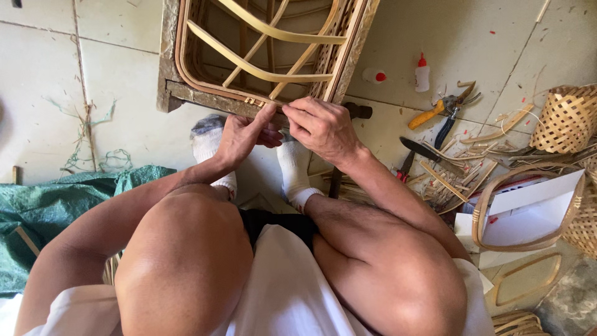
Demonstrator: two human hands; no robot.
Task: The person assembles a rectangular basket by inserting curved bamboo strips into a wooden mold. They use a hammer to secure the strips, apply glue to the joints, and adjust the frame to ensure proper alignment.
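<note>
A rectangular bamboo frame [186, 59] with curved cross strips and a woven side lies on the tiled floor in front of my knees. Both hands work at its near rim. My left hand [244, 134] pinches the rim edge with thumb and forefinger where short strip ends [250, 101] stick out. My right hand [320, 127] is closed over the rim just to the right, fingertips touching the left hand's. A dark tool handle [359, 111] pokes out behind the right hand. My feet in white socks [292, 171] rest under the frame.
Right of me lie pruning shears with an orange handle [435, 111], a knife [418, 149], two small glue bottles [422, 73], bamboo offcuts [460, 168], a woven basket [567, 118] and a bamboo hoop around a white box [528, 211]. A green tarp [37, 205] sits at left.
</note>
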